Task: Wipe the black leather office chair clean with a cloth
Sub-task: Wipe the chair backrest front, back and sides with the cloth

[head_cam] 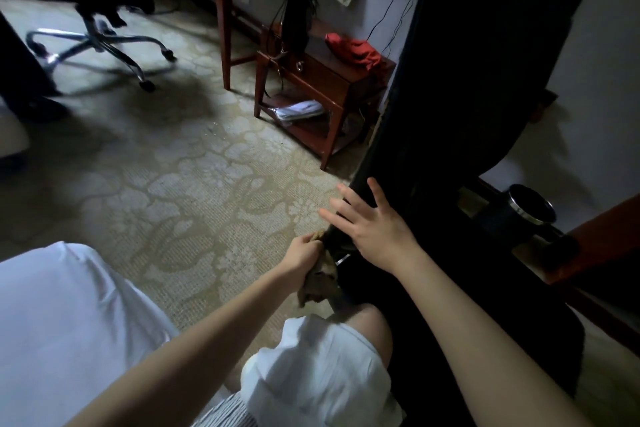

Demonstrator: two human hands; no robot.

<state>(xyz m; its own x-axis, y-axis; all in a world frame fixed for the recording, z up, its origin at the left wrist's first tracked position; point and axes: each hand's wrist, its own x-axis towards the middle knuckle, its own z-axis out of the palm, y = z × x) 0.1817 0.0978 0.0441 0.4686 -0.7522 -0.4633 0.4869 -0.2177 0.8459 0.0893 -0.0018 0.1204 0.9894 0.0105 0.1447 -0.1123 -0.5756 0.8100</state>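
My left hand [304, 253] is clenched around a brown cloth [320, 282], pressing it against the near edge of the black leather office chair [467, 80], which rises dark and tall on the right. My right hand [369, 220] lies flat and released on that same chair edge, fingers spread, just above the cloth. Below the cloth I see a bare knee [369, 321] and white garment [318, 367]. Past the chair's right side, a dark metal-rimmed bin [530, 208] stands on the floor; I cannot tell what it holds. Farther off, a wooden side table [322, 83] carries a red cloth [356, 50], with papers [299, 109] on its lower shelf.
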